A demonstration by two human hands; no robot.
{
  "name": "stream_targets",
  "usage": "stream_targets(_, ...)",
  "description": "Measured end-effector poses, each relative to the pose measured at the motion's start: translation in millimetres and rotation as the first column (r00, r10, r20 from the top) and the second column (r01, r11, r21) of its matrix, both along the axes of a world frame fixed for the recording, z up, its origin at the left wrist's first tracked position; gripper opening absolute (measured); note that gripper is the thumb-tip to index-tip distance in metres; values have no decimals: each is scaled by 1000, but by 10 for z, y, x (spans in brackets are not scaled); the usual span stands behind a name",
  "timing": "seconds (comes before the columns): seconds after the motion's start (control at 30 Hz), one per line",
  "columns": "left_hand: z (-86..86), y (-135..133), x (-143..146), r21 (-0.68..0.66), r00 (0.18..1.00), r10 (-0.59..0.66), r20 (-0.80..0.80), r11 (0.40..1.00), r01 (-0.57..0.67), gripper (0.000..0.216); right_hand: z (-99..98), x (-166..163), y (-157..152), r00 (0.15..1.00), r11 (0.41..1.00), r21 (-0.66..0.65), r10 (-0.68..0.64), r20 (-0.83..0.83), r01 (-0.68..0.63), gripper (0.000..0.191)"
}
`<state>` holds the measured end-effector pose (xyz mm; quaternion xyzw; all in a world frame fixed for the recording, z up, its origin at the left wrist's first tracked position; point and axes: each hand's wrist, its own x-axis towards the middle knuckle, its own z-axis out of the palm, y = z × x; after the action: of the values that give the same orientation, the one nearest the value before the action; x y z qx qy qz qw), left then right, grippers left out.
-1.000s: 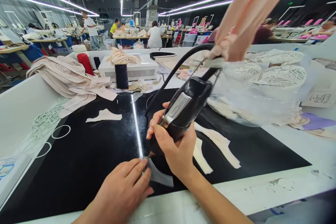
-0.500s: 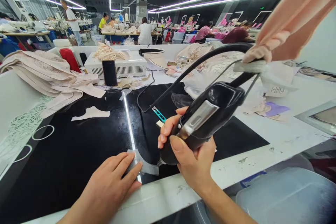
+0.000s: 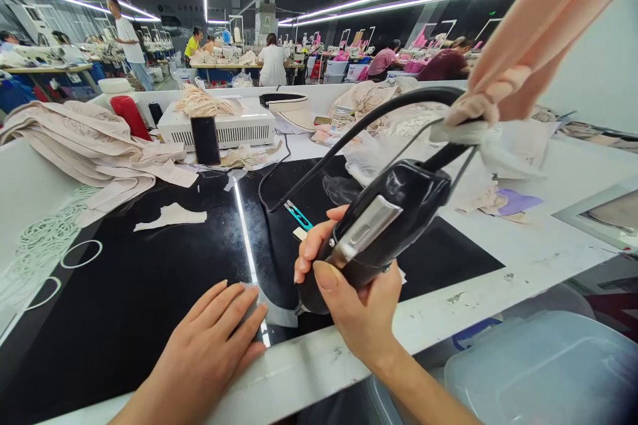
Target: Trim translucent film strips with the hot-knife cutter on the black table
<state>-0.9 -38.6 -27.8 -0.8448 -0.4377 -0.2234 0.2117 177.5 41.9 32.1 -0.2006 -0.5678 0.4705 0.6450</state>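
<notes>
Your left hand [image 3: 207, 339] hides much of the translucent grey, curved strip [image 3: 279, 312]; only its right-hand stretch shows, lying on the matte black sheet [image 3: 124, 319] that covers part of the white counter [image 3: 448, 309]. That hand lies flat, palm down, fingers slightly spread, their tips resting on the strip's left end, and your thumb is tucked mostly out of sight. Your right hand [image 3: 356, 299] is wrapped around the black handheld tool with a silver side plate [image 3: 383, 219], thumb along the near side; the far fingers are partly covered by the tool body. Its narrow tip is at the strip's right end, too small to tell whether it touches. Behind your right hand, just a corner of a pale scrap [image 3: 403, 276] peeks out, and the knotted peach cloth band [image 3: 528, 53] above the tool is cut off by the frame's upper edge

A second ago your tool tip was by your left fingertips, at the strip's other end; two cream curved pieces then showed right of your right hand, and that pale corner is all you see there now. The teal thread snips [image 3: 299, 216], covered then, are now in view beyond your right hand
</notes>
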Motion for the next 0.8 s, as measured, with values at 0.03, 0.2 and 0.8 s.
stream_targets(0.03, 9, 1, 10, 10, 1000, -11, -7, 1000, 11, 35, 3, 1, 13, 1000, 1000, 1, -14, -5, 14, 32)
stream_targets(0.2, -30, 12, 121, -12, 995, -79, 54, 997, 79, 33, -13, 14, 41, 999, 998, -37, -48, 21, 49, 30)
stream_targets(0.8, -155, 62, 215, -91, 992, -116, 47, 989, 120, 43, -18, 17, 32, 996, 996, -67, -57, 67, 61, 34)
